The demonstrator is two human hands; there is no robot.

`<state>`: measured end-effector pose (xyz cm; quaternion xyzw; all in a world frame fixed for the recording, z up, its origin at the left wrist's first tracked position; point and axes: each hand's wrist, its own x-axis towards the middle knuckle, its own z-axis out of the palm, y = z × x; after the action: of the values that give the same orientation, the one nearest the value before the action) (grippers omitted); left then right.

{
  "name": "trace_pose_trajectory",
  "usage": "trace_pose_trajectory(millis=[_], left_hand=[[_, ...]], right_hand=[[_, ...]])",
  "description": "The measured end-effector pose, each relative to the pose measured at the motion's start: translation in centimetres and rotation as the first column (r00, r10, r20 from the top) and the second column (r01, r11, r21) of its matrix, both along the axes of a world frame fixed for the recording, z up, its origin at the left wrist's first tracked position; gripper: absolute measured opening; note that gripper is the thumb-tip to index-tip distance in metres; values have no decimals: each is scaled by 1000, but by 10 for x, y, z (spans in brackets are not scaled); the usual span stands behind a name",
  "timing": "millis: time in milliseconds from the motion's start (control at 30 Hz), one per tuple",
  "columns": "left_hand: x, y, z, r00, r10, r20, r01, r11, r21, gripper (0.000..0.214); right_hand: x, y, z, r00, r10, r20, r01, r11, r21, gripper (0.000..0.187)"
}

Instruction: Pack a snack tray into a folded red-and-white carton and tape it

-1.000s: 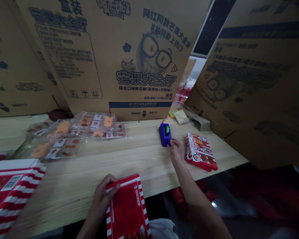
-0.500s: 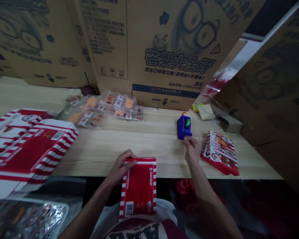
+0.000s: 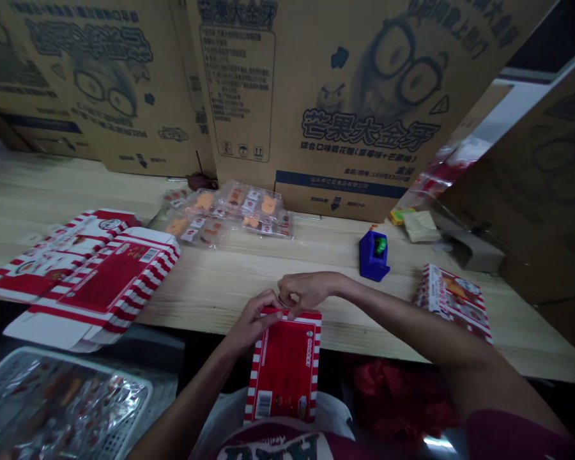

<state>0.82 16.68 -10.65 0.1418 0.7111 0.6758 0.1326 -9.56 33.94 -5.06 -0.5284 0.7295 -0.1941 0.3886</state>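
A flat red box (image 3: pixel 287 367) with red-and-white striped sides and a barcode stands in front of my body, below the table edge. My left hand (image 3: pixel 257 318) grips its upper left corner, thumb lying on the red face. At the box's top edge my right hand (image 3: pixel 304 292) is closed in a pinch, its fingertips close to those of my left hand. A faint glint like a bit of clear tape shows at that pinch; it is mostly hidden. The blue tape dispenser (image 3: pixel 372 257) with a green core sits on the table beyond my right forearm.
Unfolded striped cartons (image 3: pixel 108 275) lie at the left, above a white basket (image 3: pixel 141 396) of wrapped pieces. Clear sweet packets (image 3: pixel 249 207) are piled at the back. A filled-looking box (image 3: pixel 460 297) rests at right. Large cardboard cartons (image 3: pixel 316 172) wall off the rear.
My right hand has left the tape dispenser and come left to the top edge of the red box. My left hand still holds the box. The view has shifted left.
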Motion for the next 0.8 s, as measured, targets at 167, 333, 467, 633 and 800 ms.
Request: trace_pose_trajectory(millis=[167,333,467,633,800], left_hand=[[3,-5,1,1000,28,-3,-28,999,-25,14],[5,-3,12,998,-32,-55,30,999,-40,14],[7,-1,23,996,-45,-77,43,999,-16,15],[18,10,30,997,66,-36,-63,996,66,22],[11,-33,46,999,-29,-27,28,1000,-7,78]], right_hand=[[6,7,-9,949,-313,-42,315,948,46,42],[22,22,-39,568,-437,697,445,876,186,35],[40,28,-52,193,-471,861,544,781,306,43],[37,31,-11,655,-417,630,477,875,83,28],[47,70,18,863,-473,-176,424,869,-256,11]])
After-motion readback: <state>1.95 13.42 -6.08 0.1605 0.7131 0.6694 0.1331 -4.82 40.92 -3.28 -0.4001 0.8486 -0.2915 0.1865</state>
